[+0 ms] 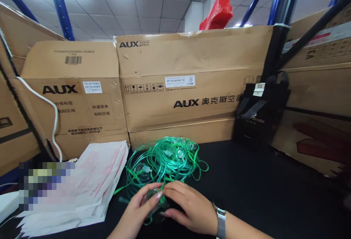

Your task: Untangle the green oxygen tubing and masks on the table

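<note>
At the front of the black tabletop, my left hand (141, 204) pinches a clear oxygen mask (157, 204) with a green strap, thumb and forefinger closed at its upper edge. From the other side, my right hand (190, 206), with a silver watch on the wrist, curls its fingers over the same mask; its fingertips meet those of my left hand. Much of the mask is hidden between the hands. Just beyond lies a heap of coiled green tubing (164, 165) with more clear masks (179, 153) and bright green straps tangled in it.
White printed paper bags (93, 176) lie stacked on the left, beside a blurred-out patch. Large cardboard boxes (153, 103) form a wall behind. A black bag (260, 111) stands at the back right. A white cable (56, 122) hangs down the left box.
</note>
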The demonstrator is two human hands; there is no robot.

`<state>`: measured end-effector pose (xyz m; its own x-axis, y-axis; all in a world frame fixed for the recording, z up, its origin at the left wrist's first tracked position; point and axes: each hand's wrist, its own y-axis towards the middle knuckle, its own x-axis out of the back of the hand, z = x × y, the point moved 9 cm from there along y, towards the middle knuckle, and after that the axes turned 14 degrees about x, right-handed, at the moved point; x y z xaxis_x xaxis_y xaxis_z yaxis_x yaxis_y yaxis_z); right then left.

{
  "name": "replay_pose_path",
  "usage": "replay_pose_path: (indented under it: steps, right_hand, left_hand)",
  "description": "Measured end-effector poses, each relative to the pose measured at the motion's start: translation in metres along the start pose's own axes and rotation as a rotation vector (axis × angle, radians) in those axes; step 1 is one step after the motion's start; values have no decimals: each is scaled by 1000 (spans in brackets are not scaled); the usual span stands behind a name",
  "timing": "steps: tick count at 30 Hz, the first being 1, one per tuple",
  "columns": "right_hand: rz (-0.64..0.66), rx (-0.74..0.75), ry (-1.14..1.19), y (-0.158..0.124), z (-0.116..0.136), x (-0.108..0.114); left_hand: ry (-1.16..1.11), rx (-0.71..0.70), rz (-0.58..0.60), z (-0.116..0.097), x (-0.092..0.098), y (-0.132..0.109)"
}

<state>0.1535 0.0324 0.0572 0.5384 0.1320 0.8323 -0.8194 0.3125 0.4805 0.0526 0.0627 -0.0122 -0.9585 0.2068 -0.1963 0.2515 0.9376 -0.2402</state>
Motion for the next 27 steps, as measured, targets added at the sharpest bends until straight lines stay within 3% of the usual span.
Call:
replay_pose_path:
  steps: [5, 10, 15, 18, 23, 27]
  right_hand:
    - [-140, -135, 36, -10, -21, 19]
    - [17, -262, 133, -12, -31, -9]
    - [0, -296, 15, -11, -32, -8]
    - [-93, -310, -21, -16, -42, 10]
    - [-420, -432, -24, -39, -66, 57]
    - [-677, -526, 58, -57, -76, 78]
  left_hand:
    - [-46, 105, -29, 4, 5, 5]
    - [-16, 33, -92, 5, 3, 3]
    - [-289, 22, 62, -13, -3, -4]
    - [-482, 32, 97, -28, 8, -5]
    - [-591, 30, -163, -26, 48, -1]
    - [-479, -12, -229, -23, 52, -1]
